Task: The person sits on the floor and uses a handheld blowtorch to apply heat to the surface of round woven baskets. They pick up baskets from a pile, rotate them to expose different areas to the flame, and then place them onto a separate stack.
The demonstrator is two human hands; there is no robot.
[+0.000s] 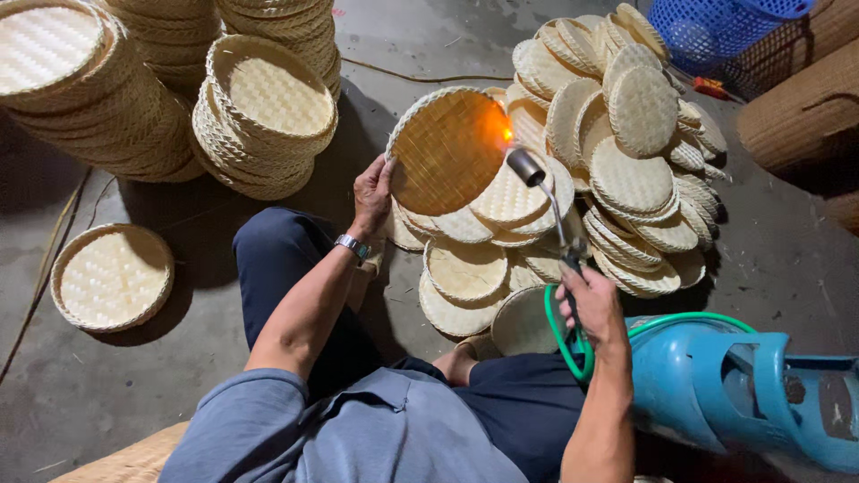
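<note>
Woven bamboo tray [445, 150] tilted up on edge above a heap of similar round trays [617, 170], its hollow side turned toward the head camera and lit orange by flame. Gripped at its left rim by the left hand [372, 192], fingers curled over the edge, a metal wristwatch [352, 245] on that wrist. Gas torch [548, 201] clamped in the right hand [591, 309], thin metal neck rising to a dark nozzle just beside the tray's right rim, a small flame [506, 134] touching the weave there. Green hose [573, 344] looped under the right hand and led toward a blue gas cylinder [743, 394] lying at lower right. Hands well apart, each closed on its own thing. Tall stacks of finished trays [259, 116] piled on the concrete floor [107, 394] at upper left, one single tray [112, 277] lying flat and alone at far left. Blue plastic basket [716, 27] at the top right corner, near larger woven baskets [805, 107]. Dark trousers and grey shirt visible below, knees drawn up between the hands.
</note>
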